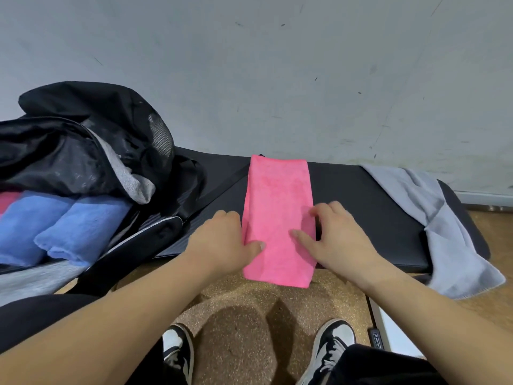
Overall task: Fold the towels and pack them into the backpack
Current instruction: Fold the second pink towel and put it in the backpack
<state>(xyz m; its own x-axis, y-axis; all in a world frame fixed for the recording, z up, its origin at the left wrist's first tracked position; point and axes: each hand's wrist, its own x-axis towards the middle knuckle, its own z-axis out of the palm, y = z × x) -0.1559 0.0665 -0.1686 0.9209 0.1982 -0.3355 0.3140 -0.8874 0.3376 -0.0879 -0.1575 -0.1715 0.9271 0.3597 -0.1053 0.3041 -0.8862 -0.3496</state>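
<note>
A pink towel, folded into a long narrow strip, lies on the black table, and its near end hangs over the front edge. My left hand holds the strip's left edge, thumb on top and fingers curled at the side. My right hand holds the right edge, thumb lying on the cloth and fingers curled over the edge. The black backpack lies open at the left. Two folded blue towels lie inside it, with a bit of pink cloth beside them.
A grey towel lies unfolded at the table's right end and drapes over its front edge. Grey cloth shows inside the backpack. A wall stands close behind the table. Below the table are a brown floor and my shoes.
</note>
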